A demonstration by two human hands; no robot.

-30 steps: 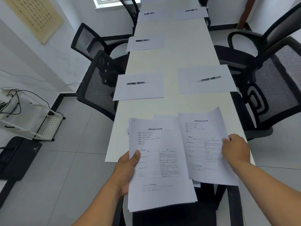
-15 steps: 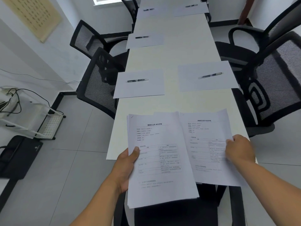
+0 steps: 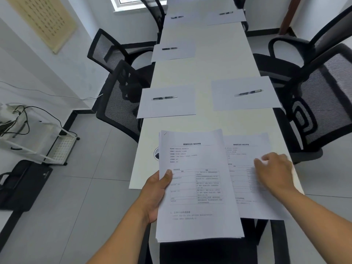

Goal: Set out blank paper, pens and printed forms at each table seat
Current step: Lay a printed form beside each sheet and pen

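The single printed form (image 3: 245, 178) lies at the near right of the table (image 3: 219, 60), long axis running away from me, partly tucked under the stack of forms (image 3: 196, 187). My right hand (image 3: 274, 172) rests on this sheet with fingers bent, though I cannot tell whether it pinches; my left hand (image 3: 158, 195) grips the stack's left edge, thumb on top. The right hand is thus nearer, and the seats ahead, each with blank sheet (image 3: 167, 101) and pen (image 3: 164, 98), lie forward.
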